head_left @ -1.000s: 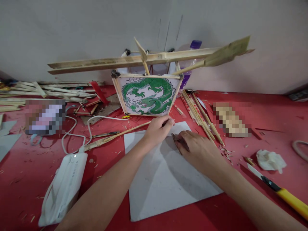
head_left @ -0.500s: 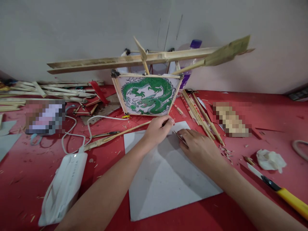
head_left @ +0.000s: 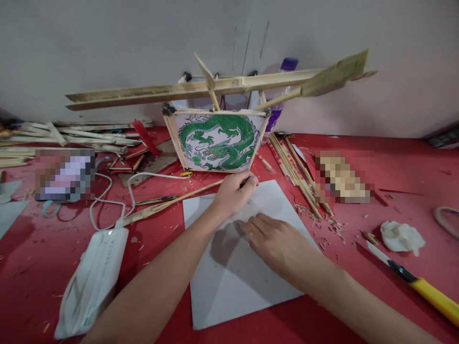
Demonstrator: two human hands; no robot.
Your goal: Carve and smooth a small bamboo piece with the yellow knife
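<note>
A pale grey sheet or board point(head_left: 251, 291) lies on the red table in front of me. My left hand point(head_left: 238, 188) is closed near its far edge, thumb laid over curled fingers; what it grips, if anything, is hidden. Lower on the board, my right hand point(head_left: 270, 236) has its fingers bent and pressed together, pointing left. Whatever may be in those fingers cannot be made out. Just behind my left hand stands a stick-framed lantern-like box point(head_left: 218, 143) with a green dragon picture on its front.
Split bamboo strips point(head_left: 154, 93) lie across the box top. A white power strip point(head_left: 96, 282) with a cable is at left. On the right are a yellow-handled knife point(head_left: 430, 296), crumpled tissue point(head_left: 401, 236) and bundled sticks point(head_left: 294, 167). Behind stands a purple-capped bottle point(head_left: 276, 114); wood shavings litter the table.
My right hand has moved left and nearer to me over the board. The thin piece seen at its fingertips before is now out of sight. My left hand stays almost still.
</note>
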